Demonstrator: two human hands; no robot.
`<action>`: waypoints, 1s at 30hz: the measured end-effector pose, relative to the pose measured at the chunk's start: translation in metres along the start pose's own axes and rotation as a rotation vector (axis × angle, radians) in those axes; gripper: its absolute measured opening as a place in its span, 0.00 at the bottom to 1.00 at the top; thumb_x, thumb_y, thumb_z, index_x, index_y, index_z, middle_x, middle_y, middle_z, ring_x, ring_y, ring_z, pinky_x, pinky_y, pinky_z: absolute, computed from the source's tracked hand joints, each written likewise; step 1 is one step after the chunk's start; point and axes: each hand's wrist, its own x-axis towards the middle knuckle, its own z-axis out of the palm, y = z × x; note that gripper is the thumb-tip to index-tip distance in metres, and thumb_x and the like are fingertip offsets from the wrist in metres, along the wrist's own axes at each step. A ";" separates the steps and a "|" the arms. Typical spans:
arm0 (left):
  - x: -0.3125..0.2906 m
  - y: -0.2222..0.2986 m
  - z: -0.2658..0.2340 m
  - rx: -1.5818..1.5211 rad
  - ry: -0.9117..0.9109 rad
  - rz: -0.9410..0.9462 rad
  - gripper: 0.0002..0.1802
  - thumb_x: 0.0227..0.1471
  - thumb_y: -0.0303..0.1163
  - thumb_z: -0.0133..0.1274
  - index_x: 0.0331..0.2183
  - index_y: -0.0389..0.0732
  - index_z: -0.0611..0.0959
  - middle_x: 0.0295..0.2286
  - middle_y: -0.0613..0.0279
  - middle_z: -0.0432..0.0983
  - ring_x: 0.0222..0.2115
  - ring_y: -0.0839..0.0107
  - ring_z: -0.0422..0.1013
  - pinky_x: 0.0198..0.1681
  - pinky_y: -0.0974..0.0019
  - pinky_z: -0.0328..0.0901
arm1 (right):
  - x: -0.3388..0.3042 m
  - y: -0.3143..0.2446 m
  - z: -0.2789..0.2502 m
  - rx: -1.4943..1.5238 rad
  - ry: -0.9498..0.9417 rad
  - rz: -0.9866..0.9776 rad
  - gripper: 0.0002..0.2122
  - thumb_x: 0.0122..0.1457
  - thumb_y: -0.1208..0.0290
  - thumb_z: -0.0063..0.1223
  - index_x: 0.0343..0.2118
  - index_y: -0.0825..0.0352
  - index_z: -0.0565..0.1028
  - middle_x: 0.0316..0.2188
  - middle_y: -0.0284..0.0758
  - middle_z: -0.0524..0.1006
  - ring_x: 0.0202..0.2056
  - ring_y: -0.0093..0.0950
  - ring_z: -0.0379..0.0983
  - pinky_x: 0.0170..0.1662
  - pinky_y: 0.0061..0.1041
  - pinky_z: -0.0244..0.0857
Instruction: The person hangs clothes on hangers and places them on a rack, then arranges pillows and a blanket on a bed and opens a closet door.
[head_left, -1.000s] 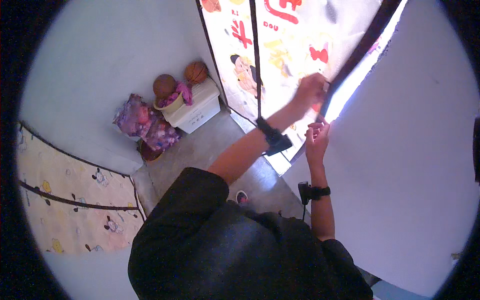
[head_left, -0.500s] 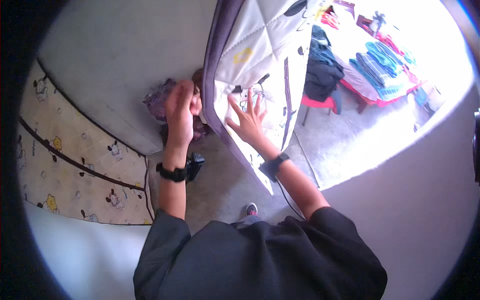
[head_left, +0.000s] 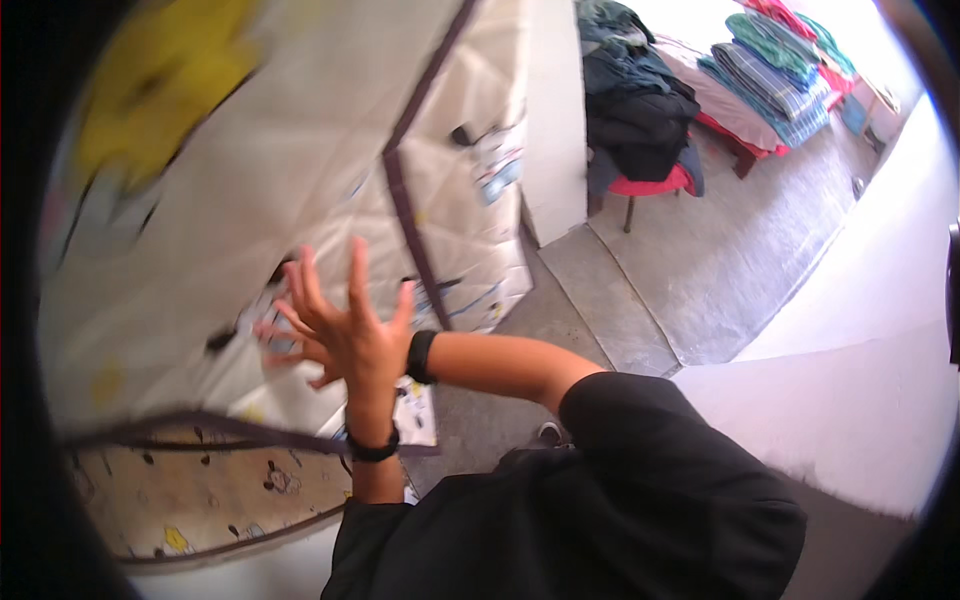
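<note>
A quilted door curtain point(head_left: 220, 200), off-white with cartoon prints and dark purple edging, fills the left and upper middle. My left hand point(head_left: 362, 335) is in front of it, fingers spread and pointing up. Crossing behind it from the right, my right hand point(head_left: 298, 343) also has its fingers stretched apart, its palm partly hidden by the left. Both hands seem to lie against or very close to the curtain; exact contact cannot be told. Neither holds anything. Each wrist wears a black band.
At the upper right, a red chair point(head_left: 655, 186) carries a heap of dark clothes point(head_left: 640, 115). Behind it a bed point(head_left: 690, 75) bears a stack of folded blankets point(head_left: 765, 80). White walls point(head_left: 850, 420) flank the doorway. A similar printed panel point(head_left: 230, 500) hangs lower left.
The curtain has swung left across the view and now covers the grey wall. My right hand has moved left with it, behind my left hand. My left hand has opened from a curled shape.
</note>
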 end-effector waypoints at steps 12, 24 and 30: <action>-0.125 0.002 0.259 0.720 -0.666 -0.928 0.63 0.37 0.51 0.63 0.62 0.48 0.38 0.62 0.51 0.27 0.61 0.45 0.39 0.49 0.22 0.44 | -0.564 -0.029 0.551 1.413 -1.615 0.106 0.11 0.53 0.64 0.46 0.31 0.62 0.78 0.32 0.40 0.79 0.35 0.39 0.76 0.36 0.41 0.68; -0.007 0.448 0.649 -0.702 -1.617 0.099 0.18 0.49 0.47 0.51 0.33 0.41 0.80 0.33 0.52 0.77 0.37 0.53 0.72 0.38 0.56 0.66 | -0.880 0.154 0.753 1.447 -1.756 1.243 0.16 0.55 0.59 0.44 0.32 0.68 0.77 0.24 0.47 0.77 0.30 0.46 0.74 0.34 0.39 0.67; 0.178 0.758 0.758 -1.149 -1.490 0.152 0.15 0.48 0.41 0.49 0.32 0.41 0.81 0.32 0.53 0.77 0.35 0.57 0.73 0.37 0.58 0.66 | -0.905 0.183 0.808 1.719 -1.928 1.571 0.16 0.59 0.65 0.43 0.41 0.73 0.74 0.28 0.39 0.77 0.29 0.28 0.74 0.29 0.26 0.71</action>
